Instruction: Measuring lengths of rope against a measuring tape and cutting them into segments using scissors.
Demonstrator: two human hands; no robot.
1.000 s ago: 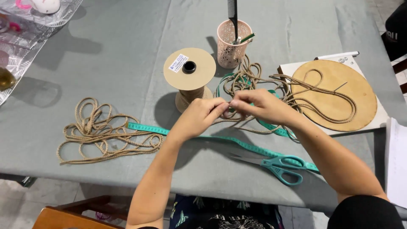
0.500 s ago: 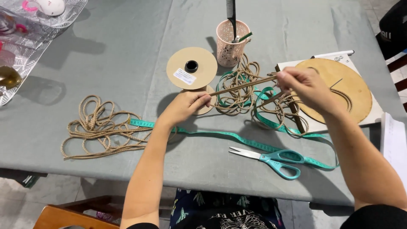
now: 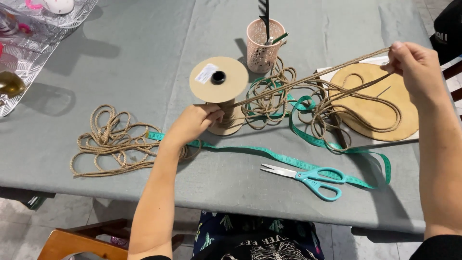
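Hands pinching taut rope (image 3: 308, 78) — left hand (image 3: 192, 124), right hand (image 3: 416, 65)

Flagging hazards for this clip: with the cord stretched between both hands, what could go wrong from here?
1. The taut cord runs from the left hand to the raised right hand, passing close to the pink cup; a sweep might tip it.
2. It crosses the loose coils and green tape measure, so it may snag or drag them.
3. The spool could topple if the pull goes sideways.

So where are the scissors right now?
The scissors lie on the grey table near its front edge, beside the green tape measure, between both arms.
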